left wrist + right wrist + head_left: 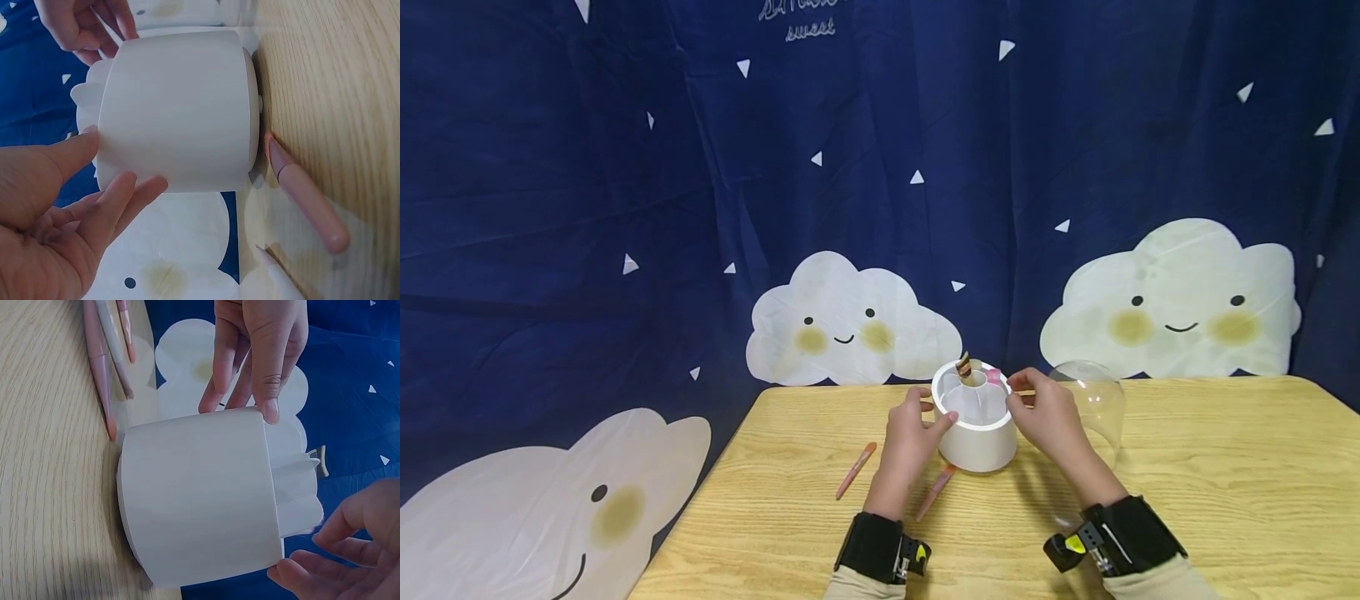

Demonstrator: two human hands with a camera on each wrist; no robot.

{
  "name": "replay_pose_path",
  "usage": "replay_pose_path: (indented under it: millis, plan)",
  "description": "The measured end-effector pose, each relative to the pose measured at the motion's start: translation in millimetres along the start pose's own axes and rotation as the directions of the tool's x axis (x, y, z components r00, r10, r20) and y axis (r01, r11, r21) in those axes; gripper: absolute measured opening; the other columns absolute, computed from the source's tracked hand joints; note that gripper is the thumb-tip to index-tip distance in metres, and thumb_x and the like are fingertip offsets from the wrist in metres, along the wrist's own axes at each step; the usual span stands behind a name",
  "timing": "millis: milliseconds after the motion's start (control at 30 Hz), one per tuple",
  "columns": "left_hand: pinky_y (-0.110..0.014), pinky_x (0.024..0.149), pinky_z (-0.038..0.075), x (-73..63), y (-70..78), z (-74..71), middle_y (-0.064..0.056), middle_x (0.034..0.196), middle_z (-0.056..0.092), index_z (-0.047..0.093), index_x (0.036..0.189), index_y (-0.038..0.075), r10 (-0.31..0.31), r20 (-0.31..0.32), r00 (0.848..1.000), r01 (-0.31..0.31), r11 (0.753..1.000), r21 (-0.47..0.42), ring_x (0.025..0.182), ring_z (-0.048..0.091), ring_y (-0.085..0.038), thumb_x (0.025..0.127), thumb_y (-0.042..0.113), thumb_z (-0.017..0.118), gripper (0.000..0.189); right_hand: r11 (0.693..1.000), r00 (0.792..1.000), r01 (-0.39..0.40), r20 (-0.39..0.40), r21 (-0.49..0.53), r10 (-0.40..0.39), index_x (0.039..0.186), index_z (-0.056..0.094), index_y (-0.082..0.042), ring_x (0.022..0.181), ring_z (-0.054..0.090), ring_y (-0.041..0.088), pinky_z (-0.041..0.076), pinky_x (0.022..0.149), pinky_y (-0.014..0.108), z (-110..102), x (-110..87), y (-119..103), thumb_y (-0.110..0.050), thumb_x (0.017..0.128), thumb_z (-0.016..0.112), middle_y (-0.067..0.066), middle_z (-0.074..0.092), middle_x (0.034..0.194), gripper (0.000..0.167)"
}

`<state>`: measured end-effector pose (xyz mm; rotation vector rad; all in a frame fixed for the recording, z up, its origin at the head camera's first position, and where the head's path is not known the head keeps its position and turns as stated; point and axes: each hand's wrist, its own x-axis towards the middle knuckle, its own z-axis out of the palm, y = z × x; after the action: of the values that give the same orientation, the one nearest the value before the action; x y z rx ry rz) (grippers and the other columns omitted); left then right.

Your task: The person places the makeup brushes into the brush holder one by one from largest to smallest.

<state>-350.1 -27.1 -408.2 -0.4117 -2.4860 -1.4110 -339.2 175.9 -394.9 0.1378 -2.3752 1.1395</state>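
A round white organizer (977, 450) stands in the middle of the table, its inside split into compartments by a pale insert (89, 103). A brown-and-gold item (964, 367) sticks up at its centre; a small pink piece (993, 376) shows at the right rear, its kind unclear. My left hand (908, 437) grips the organizer's left side, thumb at the rim and fingers along the wall. On the opposite side, my right hand (1047, 414) has bent, loosely spaced fingers at the rim. One right fingertip (280, 572) touches the rim edge; nothing shows between the others.
A clear dome cover (1093, 404) stands right of the organizer, partly behind my right forearm. Two pink-handled makeup brushes lie at the left: one brush (856, 471) farther out, another brush (936, 493) by my left wrist. A dark blue curtain (865, 208) hangs behind the table.
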Motion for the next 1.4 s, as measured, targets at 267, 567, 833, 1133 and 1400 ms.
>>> replay_pose_path:
  millis: [267,567,833,1133,1400]
  plan:
    - [-0.033,0.073,0.061,1.3,-2.0,-7.4,-0.030,0.117,0.065,0.056,0.128,-0.003,0.003,0.076,0.997,-0.001,1.000,-0.021,0.090,0.075,-0.031,0.089,0.016,0.080,0.049,1.000,1.000,0.002,0.012,0.009,-0.002,0.106,0.064,0.008,0.094,0.072,0.042,0.059,0.083,0.051,-2,-1.3,-1,-0.001,0.088,0.056,0.028,0.070,0.107,0.022]
    - [-0.040,0.078,0.059,2.1,-2.4,-21.5,-0.022,0.106,0.069,0.062,0.117,-0.006,-0.039,0.196,0.980,0.017,0.994,0.112,0.093,0.070,-0.033,0.081,0.017,0.087,0.050,1.000,1.000,0.016,0.010,-0.003,-0.016,0.107,0.064,0.008,0.097,0.070,0.043,0.056,0.088,0.052,-2,-1.0,0,-0.001,0.088,0.056,0.028,0.069,0.107,0.023]
    - [-0.029,0.060,0.046,-6.6,-2.8,-21.3,-0.001,0.077,0.059,0.066,0.082,0.004,-0.196,0.320,0.927,0.057,0.917,0.396,0.070,0.052,-0.015,0.073,0.016,0.091,0.029,1.000,1.000,0.021,0.012,-0.020,-0.021,0.107,0.064,0.008,0.097,0.070,0.043,0.056,0.087,0.053,-3,-1.1,-1,-0.002,0.088,0.057,0.027,0.069,0.106,0.022]
    - [-0.025,0.048,0.029,-19.9,2.3,-19.6,0.002,0.059,0.040,0.064,0.060,0.001,-0.342,0.383,0.858,0.080,0.826,0.558,0.054,0.037,-0.014,0.071,0.012,0.092,0.033,1.000,1.000,0.013,0.018,-0.023,-0.013,0.107,0.063,0.008,0.096,0.070,0.042,0.056,0.086,0.052,-3,-0.6,-4,-0.002,0.088,0.057,0.027,0.069,0.106,0.022]
    - [-0.024,0.051,0.039,-22.7,1.4,-17.3,-0.002,0.057,0.056,0.065,0.061,0.001,-0.362,0.379,0.851,0.073,0.798,0.598,0.053,0.049,-0.013,0.075,0.011,0.090,0.031,1.000,1.000,0.003,0.023,-0.027,-0.003,0.107,0.063,0.008,0.096,0.069,0.042,0.056,0.085,0.052,-4,-1.5,-5,-0.003,0.088,0.058,0.027,0.068,0.105,0.023]
